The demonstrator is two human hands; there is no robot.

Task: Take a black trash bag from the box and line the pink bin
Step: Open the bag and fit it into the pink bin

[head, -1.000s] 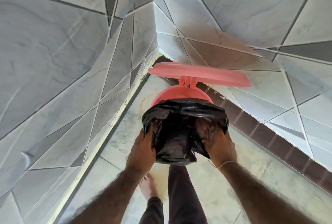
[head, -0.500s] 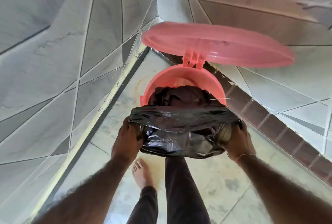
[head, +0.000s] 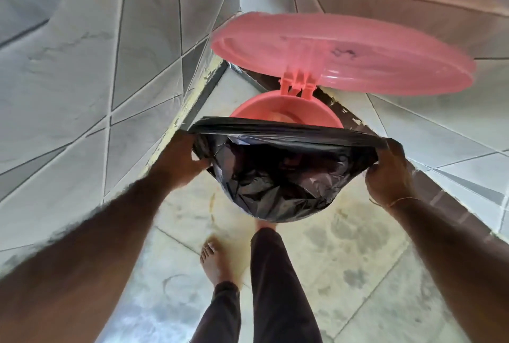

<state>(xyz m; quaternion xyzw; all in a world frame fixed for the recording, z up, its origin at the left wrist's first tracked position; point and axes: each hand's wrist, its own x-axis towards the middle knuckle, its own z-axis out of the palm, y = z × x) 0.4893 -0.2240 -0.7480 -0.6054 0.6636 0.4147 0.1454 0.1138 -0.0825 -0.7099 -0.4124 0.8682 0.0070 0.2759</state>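
The black bag (head: pixel 278 177) is now pulled much wider than a moment ago. The left hand (head: pixel 181 161) pinches one end of its top edge, the right hand (head: pixel 391 174) pinches the other. Between them the mouth gapes, just in front of the pink bin (head: pixel 286 107), whose lid (head: pixel 341 50) is up. Next, it looks ready to go over the rim.

black trash bag (head: pixel 278 180) stretched open over the near rim of the lid-up pink bin (head: pixel 286 111).

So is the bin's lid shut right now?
No, the pink lid stands tipped up on its hinge, leaving the bin open behind the stretched bag.
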